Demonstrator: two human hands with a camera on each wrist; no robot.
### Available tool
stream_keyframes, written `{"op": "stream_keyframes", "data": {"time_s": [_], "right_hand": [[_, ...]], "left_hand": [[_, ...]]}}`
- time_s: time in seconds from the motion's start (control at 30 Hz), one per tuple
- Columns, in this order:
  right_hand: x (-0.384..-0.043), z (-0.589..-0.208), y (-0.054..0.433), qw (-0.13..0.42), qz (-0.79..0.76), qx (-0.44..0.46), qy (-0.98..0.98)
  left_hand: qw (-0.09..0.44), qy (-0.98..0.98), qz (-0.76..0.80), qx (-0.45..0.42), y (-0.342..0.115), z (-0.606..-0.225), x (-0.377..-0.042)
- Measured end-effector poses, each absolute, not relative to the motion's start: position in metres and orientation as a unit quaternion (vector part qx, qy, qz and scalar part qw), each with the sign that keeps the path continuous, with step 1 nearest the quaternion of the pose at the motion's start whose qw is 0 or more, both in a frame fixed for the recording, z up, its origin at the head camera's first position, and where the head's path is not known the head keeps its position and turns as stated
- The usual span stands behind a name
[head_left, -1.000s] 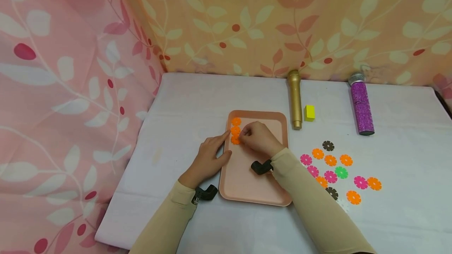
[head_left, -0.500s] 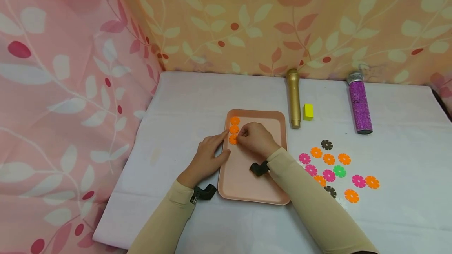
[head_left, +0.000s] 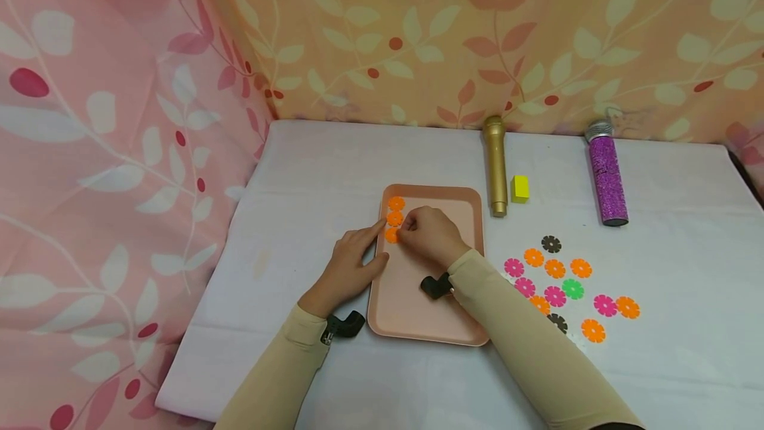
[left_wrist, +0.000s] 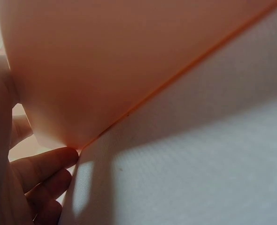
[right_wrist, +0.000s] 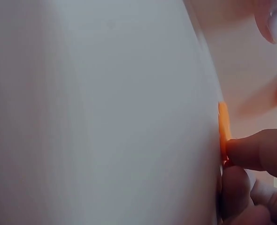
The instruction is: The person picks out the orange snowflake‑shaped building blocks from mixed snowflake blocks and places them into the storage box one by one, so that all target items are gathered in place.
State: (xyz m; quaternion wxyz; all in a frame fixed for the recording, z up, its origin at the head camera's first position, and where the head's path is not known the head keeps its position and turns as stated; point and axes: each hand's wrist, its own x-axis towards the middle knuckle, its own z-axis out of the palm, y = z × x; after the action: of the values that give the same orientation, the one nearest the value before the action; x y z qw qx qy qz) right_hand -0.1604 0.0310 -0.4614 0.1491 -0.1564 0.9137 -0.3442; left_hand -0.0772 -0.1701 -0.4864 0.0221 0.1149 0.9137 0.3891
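In the head view, a pink tray [head_left: 430, 310] lies on the white cloth, with three orange flower-shaped discs in a column along its left side. My right hand [head_left: 434, 236] reaches into the tray with curled fingers and pinches the edge of the lowest orange disc [head_left: 391, 235]. The right wrist view shows that disc [right_wrist: 224, 129] edge-on, thumb and fingertip at its end. The middle disc [head_left: 394, 218] and the top disc [head_left: 396, 204] lie just above. My left hand [head_left: 349, 267] rests at the tray's left rim, fingers extended, index fingertip beside the middle disc.
Right of the tray, several loose flower discs lie scattered: orange [head_left: 555, 269], pink [head_left: 605, 305], green [head_left: 573, 289] and dark brown [head_left: 552, 244]. Behind them are a gold microphone [head_left: 496, 168], a yellow block [head_left: 520, 189] and a purple glitter microphone [head_left: 609, 178]. Patterned curtains [head_left: 382, 32] hang behind the table.
The lowest orange disc has shifted slightly left in the tray along with my right fingertips. My left hand stays at the rim. The head view has drifted a little.
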Motion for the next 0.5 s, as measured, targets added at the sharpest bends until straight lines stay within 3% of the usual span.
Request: {"op": "stream_keyframes", "data": {"time_s": [0.5], "right_hand": [[-0.1605, -0.4639, 0.034, 0.139, -0.377, -0.143, 0.905]], "left_hand": [[0.023, 0.912, 0.392, 0.116, -0.1704, -0.4829, -0.0754]]}}
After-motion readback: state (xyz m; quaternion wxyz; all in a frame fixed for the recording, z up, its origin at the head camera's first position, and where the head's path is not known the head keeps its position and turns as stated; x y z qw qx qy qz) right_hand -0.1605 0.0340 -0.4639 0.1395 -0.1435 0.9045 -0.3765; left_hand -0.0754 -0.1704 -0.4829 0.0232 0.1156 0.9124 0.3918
